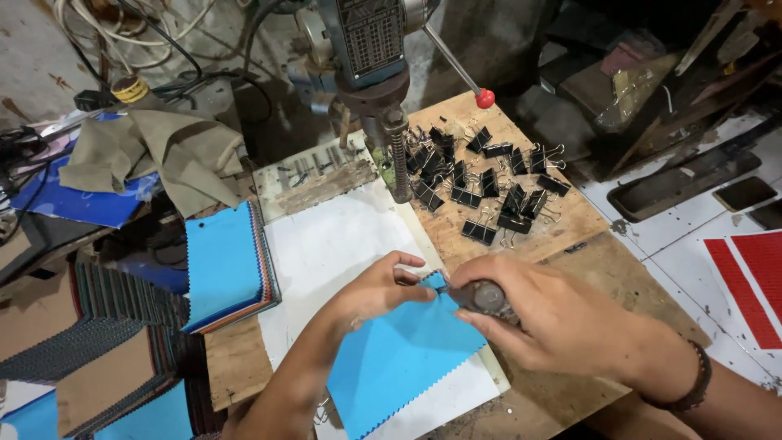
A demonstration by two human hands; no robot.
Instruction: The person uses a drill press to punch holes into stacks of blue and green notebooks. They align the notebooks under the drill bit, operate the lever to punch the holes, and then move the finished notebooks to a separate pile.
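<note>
- left hand [376, 287] has its fingers pinched shut on the top corner of a blue fabric swatch [399, 358], which lies on white paper [342, 236] on the bench [562, 391]
- right hand [544, 314] is wrapped tight round a dark tool handle [486, 296], tip at that same corner
- pile of black binder clips [489, 183] sits just behind, under the drill press [375, 65]
- stack of swatches [224, 265] off to the left

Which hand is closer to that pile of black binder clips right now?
Right hand: it lies just below the binder clips. The left hand sits farther left, pinching the blue fabric.
</note>
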